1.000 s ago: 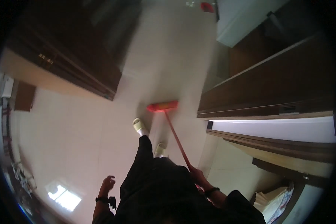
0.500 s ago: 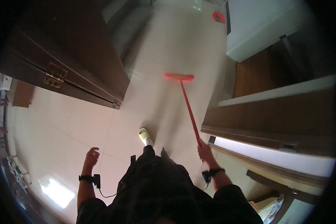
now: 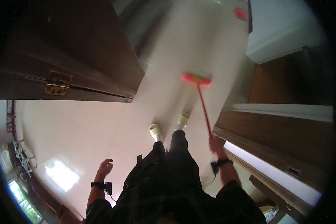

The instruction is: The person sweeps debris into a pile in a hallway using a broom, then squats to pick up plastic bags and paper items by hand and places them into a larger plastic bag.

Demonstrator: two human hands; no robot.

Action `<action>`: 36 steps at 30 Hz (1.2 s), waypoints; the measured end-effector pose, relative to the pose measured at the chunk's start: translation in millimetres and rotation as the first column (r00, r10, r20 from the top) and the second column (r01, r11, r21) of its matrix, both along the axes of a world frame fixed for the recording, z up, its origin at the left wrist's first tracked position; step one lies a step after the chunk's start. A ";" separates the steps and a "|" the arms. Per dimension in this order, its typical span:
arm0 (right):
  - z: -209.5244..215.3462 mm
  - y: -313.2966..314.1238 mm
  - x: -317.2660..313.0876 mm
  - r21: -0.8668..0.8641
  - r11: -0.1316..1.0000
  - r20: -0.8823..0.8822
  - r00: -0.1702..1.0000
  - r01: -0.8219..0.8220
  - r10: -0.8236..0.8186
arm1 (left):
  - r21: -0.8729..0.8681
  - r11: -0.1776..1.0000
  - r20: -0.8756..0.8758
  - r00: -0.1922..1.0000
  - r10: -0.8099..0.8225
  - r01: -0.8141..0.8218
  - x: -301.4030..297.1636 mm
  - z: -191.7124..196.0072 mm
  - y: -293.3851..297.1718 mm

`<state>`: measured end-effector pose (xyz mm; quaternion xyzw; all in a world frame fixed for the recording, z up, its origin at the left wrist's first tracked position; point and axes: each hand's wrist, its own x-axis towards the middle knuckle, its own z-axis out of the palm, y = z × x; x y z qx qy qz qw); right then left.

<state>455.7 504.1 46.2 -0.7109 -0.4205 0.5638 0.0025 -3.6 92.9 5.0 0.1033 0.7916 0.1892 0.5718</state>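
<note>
My right hand [image 3: 215,145] is closed round the upper part of a red broom [image 3: 204,104]. The broom's handle slants away from me, and its wide pinkish-red head [image 3: 196,79] is at the floor ahead of my feet. At my left side, my left hand [image 3: 105,167] hangs over the floor with its fingers loosely bent and nothing in it. Both wrists wear black bands with small devices. My feet, in pale yellow-green slippers [image 3: 155,130], stand side by side behind the broom head.
A dark wooden door [image 3: 89,48] with a brass hinge [image 3: 58,83] stands to the left. On the right is another brown wooden door [image 3: 272,138], close to my right hand. A red dustpan-like object [image 3: 240,14] lies far ahead by the wall. Pale tiles [image 3: 93,130] cover the floor.
I have stepped forward; both slippers now show, where only the left one was clear. The broom and right hand have shifted right in the picture, nearer the right door. My left hand's fingers look more bent.
</note>
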 end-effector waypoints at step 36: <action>18.3 -79.5 86.9 0.191 0.956 0.162 0.968 -0.222 0.192 | 0.170 0.985 -0.123 0.992 0.042 -0.021 36.4 19.9 46.6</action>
